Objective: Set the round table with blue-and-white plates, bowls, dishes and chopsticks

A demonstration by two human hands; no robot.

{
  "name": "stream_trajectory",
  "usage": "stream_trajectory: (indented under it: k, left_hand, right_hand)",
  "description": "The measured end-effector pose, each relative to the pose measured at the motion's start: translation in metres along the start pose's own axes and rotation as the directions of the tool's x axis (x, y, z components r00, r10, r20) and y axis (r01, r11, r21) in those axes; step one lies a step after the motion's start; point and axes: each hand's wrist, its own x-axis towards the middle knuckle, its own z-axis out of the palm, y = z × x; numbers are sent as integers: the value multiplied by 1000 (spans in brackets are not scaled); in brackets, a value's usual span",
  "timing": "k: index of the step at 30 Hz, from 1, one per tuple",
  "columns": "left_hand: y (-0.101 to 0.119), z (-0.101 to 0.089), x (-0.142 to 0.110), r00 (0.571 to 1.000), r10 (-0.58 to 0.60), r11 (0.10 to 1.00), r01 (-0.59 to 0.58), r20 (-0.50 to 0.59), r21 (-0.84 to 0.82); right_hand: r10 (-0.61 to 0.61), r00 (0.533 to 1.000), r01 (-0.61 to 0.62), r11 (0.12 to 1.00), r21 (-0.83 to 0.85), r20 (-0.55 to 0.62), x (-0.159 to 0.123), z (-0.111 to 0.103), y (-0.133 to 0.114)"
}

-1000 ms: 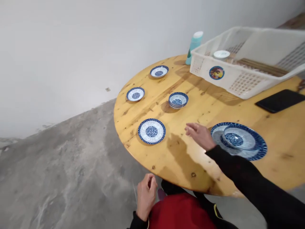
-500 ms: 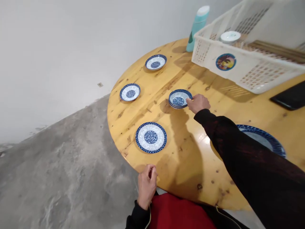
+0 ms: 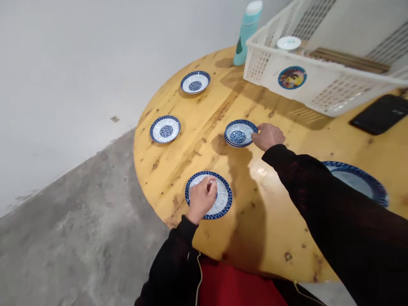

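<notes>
Nested blue-and-white bowls (image 3: 239, 135), one stack, well in from left edge of wooden surface (image 3: 178, 170); rim pinched by right hand (image 3: 270, 136). Left hand (image 3: 202, 198), loosely curled over patterned dinner plate (image 3: 225, 202) beside near-left edge; fully closed or not, cannot tell. Small plate (image 3: 165, 128), near left edge; shallow dish (image 3: 195, 82), near far-left edge

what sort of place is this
Probably a plain dining area: a rounded wooden table bears a stack of blue-and-white bowls and several matching plates.

Bowls (image 3: 239, 133) in blue-patterned white
</notes>
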Motion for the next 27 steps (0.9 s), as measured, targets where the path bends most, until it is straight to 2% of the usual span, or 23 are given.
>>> stream_trajectory:
  k: [3, 6, 8, 11, 17, 22, 23, 25, 27]
  left_hand:
    - [9, 3, 66, 996, 87, 993, -89, 23, 76]
    - [19, 18, 122, 992, 107, 983, -115, 63, 143]
    - [26, 29, 148, 988, 131, 978, -142, 84, 154]
    - [31, 44, 169, 988, 124, 982, -136, 94, 129]
    - [25, 61, 175, 991, 112, 988, -119, 79, 99]
    - [35, 58, 163, 993, 115, 990, -116, 17, 76]
    - [39, 54, 159, 992, 124, 992, -124, -8, 21]
    - [48, 42, 149, 988, 138, 971, -148, -65, -190]
    - [52, 26, 136, 989, 89, 853, -137, -118, -504]
  right_hand:
    - [91, 996, -90, 995, -40, 19, -3, -2, -4]
    - [95, 995, -93, 995, -35, 40, -6, -4, -7]
    - [89, 995, -88, 996, -27, 40, -7, -6, -7]
    - [89, 996, -89, 996, -14, 29, -9, -7, -7]
    - [93, 996, -94, 995, 27, 13, -11, -4, -6]
    - [81, 994, -74, 993, 93, -75, -16, -11, -7]
    - [71, 993, -62, 993, 102, -93, -19, -16, -7]
    - [30, 990, -13, 993, 119, -140, -29, -28, -7]
    - [-39, 977, 70, 988, 140, -209, -44, -39, -9]
